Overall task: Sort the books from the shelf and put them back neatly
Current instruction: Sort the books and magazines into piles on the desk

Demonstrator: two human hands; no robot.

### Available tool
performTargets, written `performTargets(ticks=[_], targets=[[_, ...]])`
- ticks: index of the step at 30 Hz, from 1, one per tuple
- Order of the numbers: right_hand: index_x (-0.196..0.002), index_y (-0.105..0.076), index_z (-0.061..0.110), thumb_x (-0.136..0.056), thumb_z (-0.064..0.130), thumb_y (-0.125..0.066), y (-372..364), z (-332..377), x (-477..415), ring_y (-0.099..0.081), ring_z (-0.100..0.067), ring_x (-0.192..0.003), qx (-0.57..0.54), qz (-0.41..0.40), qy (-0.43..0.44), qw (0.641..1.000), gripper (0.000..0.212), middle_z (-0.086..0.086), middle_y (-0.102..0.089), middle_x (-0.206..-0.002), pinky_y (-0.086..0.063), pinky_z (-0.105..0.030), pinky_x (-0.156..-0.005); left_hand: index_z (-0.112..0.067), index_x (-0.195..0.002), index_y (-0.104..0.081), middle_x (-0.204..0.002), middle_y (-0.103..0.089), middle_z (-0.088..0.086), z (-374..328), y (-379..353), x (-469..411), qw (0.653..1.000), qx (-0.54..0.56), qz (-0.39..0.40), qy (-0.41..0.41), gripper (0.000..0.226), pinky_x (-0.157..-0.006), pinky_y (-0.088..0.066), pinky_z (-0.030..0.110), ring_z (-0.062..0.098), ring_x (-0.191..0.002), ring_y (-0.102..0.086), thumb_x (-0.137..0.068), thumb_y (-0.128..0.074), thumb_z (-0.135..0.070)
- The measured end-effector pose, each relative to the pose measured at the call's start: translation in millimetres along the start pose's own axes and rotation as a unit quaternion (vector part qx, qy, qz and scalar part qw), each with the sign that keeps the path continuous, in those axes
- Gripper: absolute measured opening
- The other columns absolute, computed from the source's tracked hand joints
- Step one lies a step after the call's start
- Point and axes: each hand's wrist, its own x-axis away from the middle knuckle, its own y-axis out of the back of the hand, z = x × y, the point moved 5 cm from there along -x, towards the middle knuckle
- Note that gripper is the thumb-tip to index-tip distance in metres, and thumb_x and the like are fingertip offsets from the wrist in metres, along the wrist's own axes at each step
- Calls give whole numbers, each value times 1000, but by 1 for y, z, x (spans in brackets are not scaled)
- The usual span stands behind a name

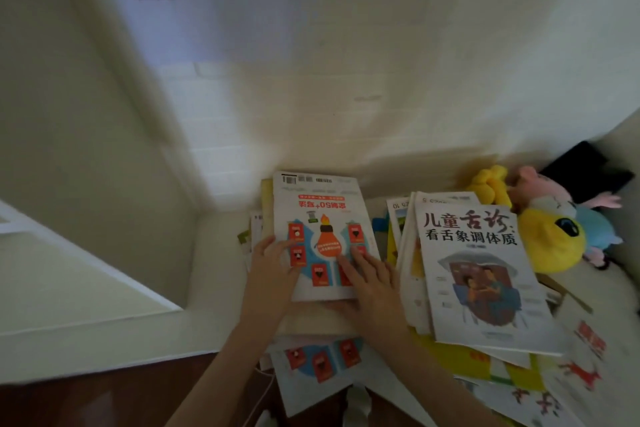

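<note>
L hand [273,262] grips bulb book [320,215] at left edge; R hand [369,279] pinches near edge, fingers flat.

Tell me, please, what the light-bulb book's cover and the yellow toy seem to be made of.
The light-bulb book looks like paper, perhaps coated: flat, brightly printed cover. The yellow toy looks like matte plush fabric: soft, rounded shape.
</note>
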Motion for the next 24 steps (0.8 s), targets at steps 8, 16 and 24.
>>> performTargets(ticks=[8, 16, 24], targets=[[-104, -70, 11, -102, 41, -32, 115, 2, -26, -67, -13, -79, -76, -227, 109, 965, 48, -4, -73, -90, -56, -34, -75, -22, -116, -61, -114, -60, -9, -42, 35, 1, 956, 293, -16, -20, 45, -65, -57, 22, 13, -87, -71, -92, -40, 10], [-96, -62, 26, -97, 35, -47, 247, 4, -70, -62, -4, -60, -298, -160, 60, 939, 17, 14, -65, -67, -50, -20, -51, -34, -143, -22, -140, -31, 2, -70, 60, -18, 962, 76, -119, -232, 96, -100, -36, 20, 5, -128, -32, -69, -82, -31], [-90, -67, 24, -95, 24, -55, 253, 8, -115, -64, -1, -57, -423, 12, 31, 905, 14, 13, -69, -66, -49, -13, -55, -32, -108, -62, -82, -71, -20, -67, 82, -25, 993, 58, 39, -96, 60, -81, -49, 29, -4, -77, -66, -53, -87, -38]])
